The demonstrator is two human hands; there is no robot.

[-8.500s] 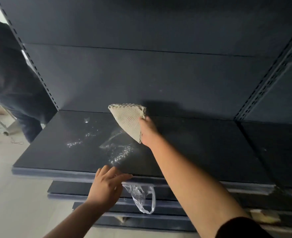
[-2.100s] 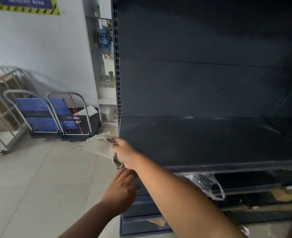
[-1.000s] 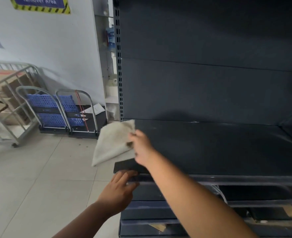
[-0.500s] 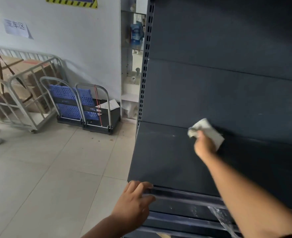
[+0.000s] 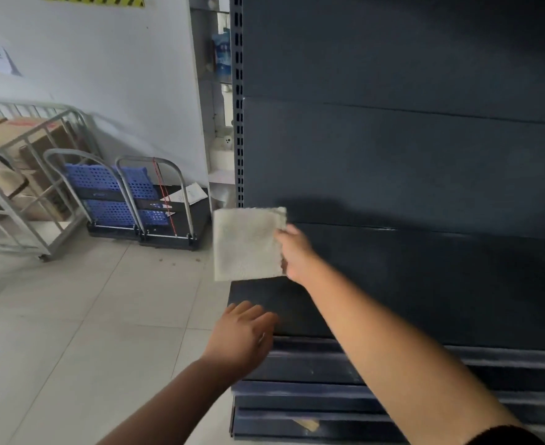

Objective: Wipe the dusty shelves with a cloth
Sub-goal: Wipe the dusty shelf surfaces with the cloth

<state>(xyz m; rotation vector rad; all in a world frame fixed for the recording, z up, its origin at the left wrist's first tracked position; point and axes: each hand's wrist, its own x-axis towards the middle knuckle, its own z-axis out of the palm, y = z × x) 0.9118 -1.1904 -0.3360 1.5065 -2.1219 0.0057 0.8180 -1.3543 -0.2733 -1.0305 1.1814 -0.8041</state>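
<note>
Nearest, at about 6 o'clock, the left hand [image 5: 242, 338] hangs palm down with its fingers [image 5: 258, 319] loosely spread and holding nothing, just over the front left corner of the dark shelf [image 5: 425, 284]; whether it touches the edge I cannot tell. Below that edge more shelf fronts stack toward 5 o'clock. Further in, near the centre, the right hand [image 5: 296, 255] pinches the cloth [image 5: 247, 244] by its right edge, fingers closed on it, so the pale square hangs open and flat at the shelf's left end, partly out over the floor [image 5: 72, 316] and seemingly lifted clear of the shelf. The step in hand looks like shaking out or resetting the cloth between passes. To do it well, I would fold a clean face outward, lay it flat at the back left corner by the slotted upright [image 5: 239, 123], press with the whole palm and draw it in long overlapping strokes toward 3 o'clock, steadying the shelf front with the free hand so it cannot rock. Sweeping dust off the open left end suits the bare floor there. Farther off at 10 o'clock stand blue carts [image 5: 114, 194] and a metal cage [image 5: 24, 187] against the wall [image 5: 104, 75].
</note>
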